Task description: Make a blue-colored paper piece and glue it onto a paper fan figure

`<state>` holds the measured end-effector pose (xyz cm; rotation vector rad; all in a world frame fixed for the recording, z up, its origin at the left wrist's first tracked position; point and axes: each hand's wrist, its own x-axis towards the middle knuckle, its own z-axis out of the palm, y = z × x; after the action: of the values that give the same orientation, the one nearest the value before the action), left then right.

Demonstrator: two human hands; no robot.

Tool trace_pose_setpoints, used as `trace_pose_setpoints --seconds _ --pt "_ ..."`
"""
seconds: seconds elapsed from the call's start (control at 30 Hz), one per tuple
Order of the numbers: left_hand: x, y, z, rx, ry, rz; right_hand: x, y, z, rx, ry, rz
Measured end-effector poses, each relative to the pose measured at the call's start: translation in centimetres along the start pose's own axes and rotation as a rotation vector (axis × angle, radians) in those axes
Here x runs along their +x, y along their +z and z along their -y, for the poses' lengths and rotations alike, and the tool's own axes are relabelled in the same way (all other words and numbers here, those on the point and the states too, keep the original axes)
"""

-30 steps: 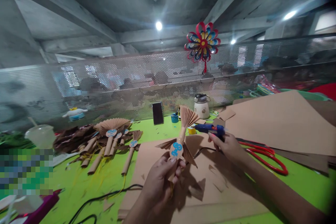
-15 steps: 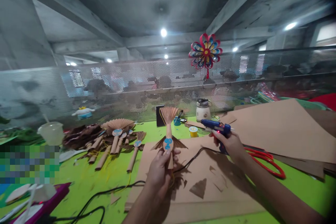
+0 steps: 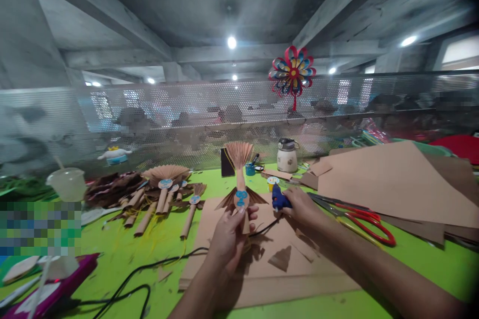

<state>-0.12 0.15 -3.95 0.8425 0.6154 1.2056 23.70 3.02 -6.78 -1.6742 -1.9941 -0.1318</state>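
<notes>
My left hand (image 3: 231, 232) is closed around the lower tube of a brown paper figure (image 3: 240, 179). The figure stands upright, with a pleated fan top, two folded side wings and a round disc painted with blue swirls. To its right, my right hand (image 3: 301, 205) grips a blue glue gun (image 3: 280, 198), whose nozzle points toward me and down. The gun and the figure are apart. A black cord runs from the gun behind my left hand. Under both hands lies a stack of brown kraft paper (image 3: 299, 284), with torn paper scraps (image 3: 281, 259) on it.
Finished-looking paper figures (image 3: 164, 194) lie at the left. Red-handled scissors (image 3: 368, 217) and large paper sheets (image 3: 389, 179) are at the right. A thread spool (image 3: 272, 182), a bottle (image 3: 287, 155) and a phone (image 3: 226, 162) stand behind. A purple power strip (image 3: 71, 279) sits front left.
My right hand has moved left and lower, and the glue gun has turned from pointing left to pointing toward me. The paper figure stays in my left hand.
</notes>
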Motion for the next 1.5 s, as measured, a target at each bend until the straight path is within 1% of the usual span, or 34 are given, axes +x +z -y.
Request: trace_pose_setpoints --seconds 0.07,0.13,0.2,0.3,0.33,0.4,0.47,0.53,0.67,0.77,0.93,1.1,1.33,1.5 --pt "0.0 0.1 0.1 -0.009 -0.002 0.009 0.0 -0.8 0.1 0.050 -0.013 -0.014" --pt "0.0 0.1 0.2 -0.021 -0.001 0.021 -0.1 -1.9 0.7 0.107 -0.020 -0.057" --pt "0.0 0.2 0.3 -0.029 -0.003 0.037 -0.4 -3.1 2.1 0.170 -0.020 -0.112" --pt "-0.1 0.3 0.6 -0.021 -0.015 0.062 -1.1 -4.4 5.2 0.297 -0.026 -0.166" --pt "-0.1 0.3 0.7 -0.014 -0.017 0.068 -1.3 -4.7 6.2 0.408 -0.029 -0.197" --pt "-0.1 0.4 1.0 0.005 -0.018 0.078 -1.3 -4.9 8.0 0.521 -0.067 -0.196" --pt "0.0 0.5 1.3 0.024 -0.014 0.090 -1.2 -4.7 9.2 0.539 -0.076 -0.211" --pt "0.0 0.6 1.7 0.038 -0.011 0.101 -0.9 -4.2 9.6 0.546 -0.057 -0.206" --pt "0.1 0.7 2.1 0.059 -0.026 0.114 -0.7 -3.3 9.7 0.700 0.014 -0.155" --pt "0.0 0.8 2.1 0.077 -0.050 0.111 -0.8 -3.3 9.6 0.792 0.048 -0.131" --pt "-0.3 0.7 1.9 0.096 -0.083 0.084 -0.4 -4.5 8.7 0.807 0.057 -0.144" --pt "-0.3 0.3 2.2 0.149 -0.120 0.105 0.5 -5.1 7.2 0.885 0.037 -0.066" --pt "-0.5 0.2 2.4 0.241 -0.144 0.115 0.9 -4.7 6.6 0.904 0.065 0.005" --pt "-0.6 0.4 2.7 0.253 -0.143 0.092 1.0 -3.9 6.1 0.926 0.083 0.004"
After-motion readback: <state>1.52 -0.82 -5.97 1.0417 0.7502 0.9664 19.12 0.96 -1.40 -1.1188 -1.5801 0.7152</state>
